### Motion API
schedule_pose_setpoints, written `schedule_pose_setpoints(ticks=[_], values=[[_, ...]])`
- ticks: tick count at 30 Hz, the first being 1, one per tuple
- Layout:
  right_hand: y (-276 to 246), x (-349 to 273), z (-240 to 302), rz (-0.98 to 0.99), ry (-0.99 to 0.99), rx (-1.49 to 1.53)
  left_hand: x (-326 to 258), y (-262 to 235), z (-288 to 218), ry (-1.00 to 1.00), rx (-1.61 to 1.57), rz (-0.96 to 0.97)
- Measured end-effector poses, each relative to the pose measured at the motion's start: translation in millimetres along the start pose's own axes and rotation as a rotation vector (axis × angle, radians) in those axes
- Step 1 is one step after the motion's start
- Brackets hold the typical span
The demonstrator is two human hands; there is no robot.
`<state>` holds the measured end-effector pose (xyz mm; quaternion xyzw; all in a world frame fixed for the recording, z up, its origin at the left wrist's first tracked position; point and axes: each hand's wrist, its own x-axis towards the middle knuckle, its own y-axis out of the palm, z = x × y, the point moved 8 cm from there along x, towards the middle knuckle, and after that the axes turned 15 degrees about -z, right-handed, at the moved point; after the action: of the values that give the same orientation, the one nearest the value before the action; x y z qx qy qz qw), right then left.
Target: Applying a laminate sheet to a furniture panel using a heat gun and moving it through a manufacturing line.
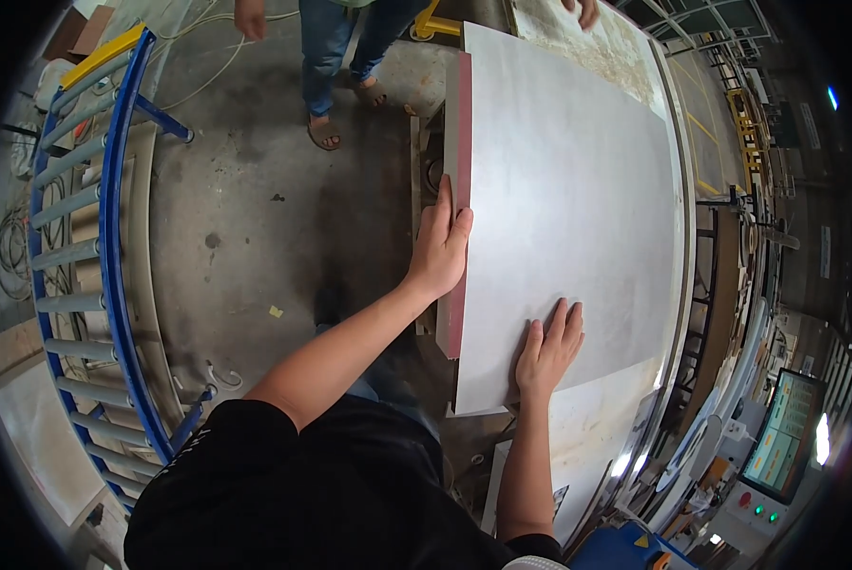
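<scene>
Seen from above, a person in a black shirt leans over a large pale grey panel (568,199) that lies flat on a work table (678,313). The panel has a reddish-brown edge (457,190) along its left side. The left hand (438,249) rests on that edge, fingers straight and together, palm against the side of the panel. The right hand (546,350) lies flat on the panel's top near its close corner, fingers slightly spread, gripping nothing. To the left stands a blue roller rack (98,237) on a concrete floor (274,190). At the far end, another person in jeans and sandals (335,57) stands by the panel. A control screen (782,432) glows at lower right.
</scene>
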<state>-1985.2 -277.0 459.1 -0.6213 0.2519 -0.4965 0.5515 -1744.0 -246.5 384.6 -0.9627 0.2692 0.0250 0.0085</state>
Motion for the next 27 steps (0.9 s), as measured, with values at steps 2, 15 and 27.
schedule_pose_setpoints(ticks=[2, 15, 27], values=[[-1, 0, 0, 0.001, 0.006, 0.003, 15, 5, -3, 0.010, -0.020, -0.007], [3, 1, 0, 0.039, 0.016, -0.032, 32, 3, -18, 0.078, -0.075, -0.001], [5, 0, 3, 0.048, 0.006, -0.057, 20, -26, 7, -0.054, -0.345, -0.027]])
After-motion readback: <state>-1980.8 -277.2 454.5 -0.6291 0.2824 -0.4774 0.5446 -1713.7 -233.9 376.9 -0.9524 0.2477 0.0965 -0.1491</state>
